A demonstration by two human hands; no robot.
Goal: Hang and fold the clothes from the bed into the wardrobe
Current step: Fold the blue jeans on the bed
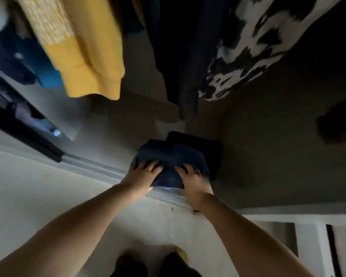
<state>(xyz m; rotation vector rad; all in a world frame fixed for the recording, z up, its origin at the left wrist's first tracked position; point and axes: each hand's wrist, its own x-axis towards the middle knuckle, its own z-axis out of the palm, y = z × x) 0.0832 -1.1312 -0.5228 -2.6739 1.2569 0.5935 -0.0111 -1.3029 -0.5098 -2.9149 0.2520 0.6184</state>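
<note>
A folded dark blue garment point(169, 162) is seen on the wardrobe floor point(268, 176), just inside the sliding-door track point(100, 166), its near edge reaching the track. It lies partly on a darker folded item point(204, 148), which sits behind it and to the right. Both hands are laid on the near part of the blue garment. The left hand point(142, 176) rests on its left side with fingers spread and fairly straight, pressed flat on the cloth. The right hand point(194, 180) rests on the right side, fingers likewise spread over the fabric; whether the thumbs are tucked under the edge cannot be told.

Inside the wardrobe, garments are hung above the floor: a yellow one point(84, 56) at the left, a teal one point(48, 72) beside it further left, dark clothes point(180, 56) in the middle, and a black-and-white patterned one point(248, 47) at the right. The hems are held well clear of the folded pile. The interior is dim, and a dark rounded shape point(336, 124) at the far right cannot be identified.

A pale floor point(48, 196) is seen outside the track, with the person's dark feet point(154, 264) at the bottom edge
</note>
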